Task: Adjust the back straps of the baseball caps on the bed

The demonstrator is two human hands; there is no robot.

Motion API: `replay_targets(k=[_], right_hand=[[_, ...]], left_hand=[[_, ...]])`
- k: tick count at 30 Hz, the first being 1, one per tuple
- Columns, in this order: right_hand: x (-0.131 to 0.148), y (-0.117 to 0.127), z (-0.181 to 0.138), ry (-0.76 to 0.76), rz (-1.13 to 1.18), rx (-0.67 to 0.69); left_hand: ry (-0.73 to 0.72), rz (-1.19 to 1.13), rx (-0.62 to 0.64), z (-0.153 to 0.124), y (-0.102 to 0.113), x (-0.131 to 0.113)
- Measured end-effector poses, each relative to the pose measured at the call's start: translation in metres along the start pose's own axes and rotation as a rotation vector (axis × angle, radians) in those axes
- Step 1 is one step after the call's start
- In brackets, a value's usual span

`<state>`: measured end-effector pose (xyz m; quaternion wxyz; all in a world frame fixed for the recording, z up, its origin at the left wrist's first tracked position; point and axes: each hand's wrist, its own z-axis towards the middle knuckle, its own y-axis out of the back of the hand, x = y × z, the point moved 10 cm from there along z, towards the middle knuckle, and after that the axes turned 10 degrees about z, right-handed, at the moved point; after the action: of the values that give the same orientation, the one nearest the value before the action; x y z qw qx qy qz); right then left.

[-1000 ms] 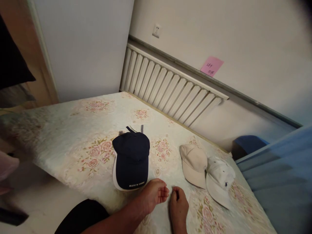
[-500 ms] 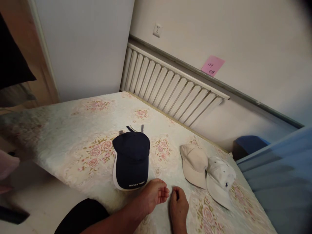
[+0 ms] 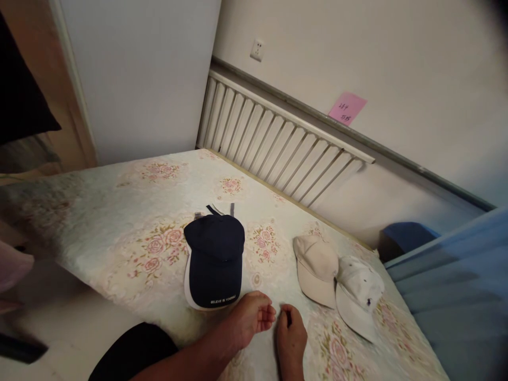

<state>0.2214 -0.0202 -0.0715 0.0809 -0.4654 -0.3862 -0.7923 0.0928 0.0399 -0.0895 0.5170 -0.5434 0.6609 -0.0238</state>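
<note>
A navy baseball cap (image 3: pixel 216 259) with "BELIEVE IN YOURSELF" on its brim lies on the flowered bed cover (image 3: pixel 198 174). A pale brim edge and several loose straps show from under it, so it seems stacked on at least one other cap. Just below its brim rests my left hand (image 3: pixel 256 316), fingers loosely curled with nothing in them. My right hand (image 3: pixel 291 333) lies beside it in a loose fist, nothing visible inside. To the right sit a beige cap (image 3: pixel 315 270) and a white cap (image 3: pixel 359 296) with a small dark logo, side by side and touching.
Behind the bed runs a white radiator (image 3: pixel 273 137), with a pink paper note (image 3: pixel 347 108) above it. A blue curtain (image 3: pixel 456 286) hangs at the right, near a dark blue object (image 3: pixel 408 235). Something black and rounded (image 3: pixel 135 352) shows at lower left.
</note>
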Motion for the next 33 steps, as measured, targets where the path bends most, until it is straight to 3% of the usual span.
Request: replay_targets(k=[33], right_hand=[[0.0041, 0.0017, -0.0001, 0.013, 0.011, -0.007]], left_hand=[[0.006, 0.012, -0.008, 0.0008, 0.0007, 0.0008]])
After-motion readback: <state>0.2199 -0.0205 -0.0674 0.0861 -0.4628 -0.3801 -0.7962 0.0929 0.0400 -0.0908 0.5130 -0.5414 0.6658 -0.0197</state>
